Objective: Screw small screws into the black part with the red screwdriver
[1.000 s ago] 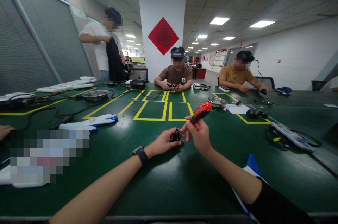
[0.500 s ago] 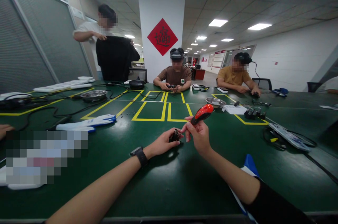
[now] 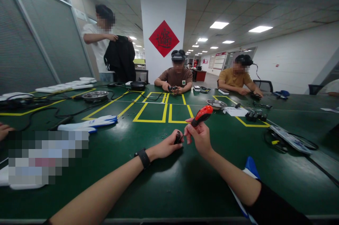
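Note:
Just above the green table (image 3: 148, 182), my left hand (image 3: 167, 145) is closed round a small dark cylindrical part with a shiny metal end (image 3: 178, 136). Its exact kind is too small to make out. My right hand (image 3: 200, 136) grips a red and black screwdriver (image 3: 202, 114) by its handle, which slants up to the right. The screwdriver's thin shaft points down left toward the small part, and the fingers partly cover it. Whether the tip touches the part I cannot tell. A dark watch (image 3: 143, 158) is on my left wrist.
White and blue gloves (image 3: 88, 123) lie to the left, another glove (image 3: 251, 168) beneath my right forearm. Metal bowls (image 3: 94, 95) (image 3: 216, 104), black blocks (image 3: 255, 115), a power strip (image 3: 290, 139) and cables are around. People sit opposite; one stands holding black clothing (image 3: 122, 59). Another person's hand (image 3: 4, 130) shows at left.
My left hand and the small part have tilted slightly, and the part sits a little further right. The screwdriver stays in my right hand. The standing person has shifted the black clothing.

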A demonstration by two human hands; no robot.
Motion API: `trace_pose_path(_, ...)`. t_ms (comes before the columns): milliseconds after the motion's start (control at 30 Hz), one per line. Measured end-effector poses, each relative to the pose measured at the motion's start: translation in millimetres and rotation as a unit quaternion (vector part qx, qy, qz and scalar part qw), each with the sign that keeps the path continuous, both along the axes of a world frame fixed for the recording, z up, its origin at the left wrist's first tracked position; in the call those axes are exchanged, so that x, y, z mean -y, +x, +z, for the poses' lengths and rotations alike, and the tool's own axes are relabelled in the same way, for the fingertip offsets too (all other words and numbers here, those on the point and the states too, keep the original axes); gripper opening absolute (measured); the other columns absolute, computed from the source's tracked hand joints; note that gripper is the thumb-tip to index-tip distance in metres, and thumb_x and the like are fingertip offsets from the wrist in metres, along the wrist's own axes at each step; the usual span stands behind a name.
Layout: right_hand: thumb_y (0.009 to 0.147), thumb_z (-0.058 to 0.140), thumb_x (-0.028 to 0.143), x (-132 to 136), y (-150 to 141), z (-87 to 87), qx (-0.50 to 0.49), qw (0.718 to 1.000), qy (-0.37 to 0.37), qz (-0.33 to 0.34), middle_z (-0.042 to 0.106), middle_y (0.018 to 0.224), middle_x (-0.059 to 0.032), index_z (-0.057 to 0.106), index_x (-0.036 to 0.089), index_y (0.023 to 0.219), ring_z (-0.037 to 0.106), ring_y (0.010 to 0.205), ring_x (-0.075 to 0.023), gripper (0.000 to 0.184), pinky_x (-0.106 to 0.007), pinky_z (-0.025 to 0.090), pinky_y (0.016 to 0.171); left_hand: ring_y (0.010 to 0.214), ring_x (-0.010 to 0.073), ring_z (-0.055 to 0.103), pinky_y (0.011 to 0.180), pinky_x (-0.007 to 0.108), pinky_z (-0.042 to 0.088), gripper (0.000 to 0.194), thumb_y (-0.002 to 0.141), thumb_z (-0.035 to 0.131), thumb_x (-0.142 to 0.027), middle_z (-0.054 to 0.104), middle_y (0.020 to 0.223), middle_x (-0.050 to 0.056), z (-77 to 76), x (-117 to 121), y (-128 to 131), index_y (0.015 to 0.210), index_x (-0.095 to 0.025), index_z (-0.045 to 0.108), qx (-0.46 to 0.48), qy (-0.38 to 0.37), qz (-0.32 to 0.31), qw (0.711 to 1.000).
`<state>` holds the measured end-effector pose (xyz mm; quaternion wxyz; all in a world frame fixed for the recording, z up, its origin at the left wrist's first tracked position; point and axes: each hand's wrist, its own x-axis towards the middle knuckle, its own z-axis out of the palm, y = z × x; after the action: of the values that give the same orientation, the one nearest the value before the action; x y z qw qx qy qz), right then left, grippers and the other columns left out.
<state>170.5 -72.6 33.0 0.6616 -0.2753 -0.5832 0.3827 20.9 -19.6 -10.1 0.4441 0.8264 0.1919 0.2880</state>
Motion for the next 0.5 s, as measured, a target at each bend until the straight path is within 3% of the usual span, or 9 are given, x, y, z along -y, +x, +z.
trace_pose_path(233,0.080,0.061,0.030,-0.7,1.0,-0.9,0.024,1.000,0.005,0.009,0.057,0.061,0.0048,0.053,0.019,0.099,0.049,0.040,-0.0066,0.023,-0.020,0.041,0.043,0.081,0.0133,0.042,0.080,0.029,0.040,0.015,0.090,0.041,-0.031,0.046,0.088,0.001,1.8,4.5,0.4,0.096,-0.018,0.039,-0.012,0.014,0.042,0.999)
trace_pose_path(400,0.085,0.051,0.033,-1.4,4.4,2.0,0.031,0.999,0.008,0.043,0.060,0.074,0.0006,0.050,0.019,0.115,0.054,0.049,-0.0091,0.033,-0.025,0.046,0.051,0.080,0.0135,0.042,0.079,0.029,0.039,0.017,0.092,0.036,-0.033,0.046,0.088,0.001,-5.8,-0.1,1.7,0.094,-0.018,0.040,0.011,0.040,0.096,0.994)
trace_pose_path(500,0.085,0.051,0.031,-2.8,6.0,3.1,0.048,0.999,0.011,0.006,0.061,0.084,-0.0015,0.052,0.021,0.116,0.055,0.055,-0.0097,0.032,-0.027,0.048,0.057,0.079,0.0134,0.042,0.078,0.029,0.040,0.017,0.092,0.037,-0.034,0.046,0.087,0.001,-8.8,-2.8,2.1,0.095,-0.018,0.040,0.014,0.042,0.104,0.994)
